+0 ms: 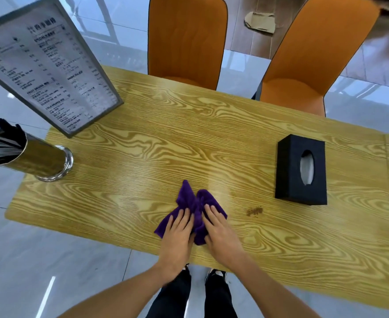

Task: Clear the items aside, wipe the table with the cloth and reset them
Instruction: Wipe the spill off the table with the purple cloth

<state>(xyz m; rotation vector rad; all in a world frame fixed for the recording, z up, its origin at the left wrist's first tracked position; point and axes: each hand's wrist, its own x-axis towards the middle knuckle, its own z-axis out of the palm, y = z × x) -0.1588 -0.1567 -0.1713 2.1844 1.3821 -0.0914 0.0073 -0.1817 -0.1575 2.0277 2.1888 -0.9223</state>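
Observation:
A crumpled purple cloth (190, 200) lies on the wood-grain table (156, 148) near its front edge. My left hand (177, 232) and my right hand (218, 228) both press flat on the cloth, side by side, fingers pointing away from me. A brown stain (255, 211) marks the tabletop just right of the cloth. A black tissue box (301, 169) stands to the right. At the left end stand a framed menu (44, 65) and a metal holder with black straws (32, 157).
Two orange chairs (186, 40) (313, 56) are pushed against the table's far edge. Glossy tiled floor surrounds the table. My legs and shoes (215, 275) show below the front edge. A piece of cardboard (260, 21) lies on the floor behind the chairs.

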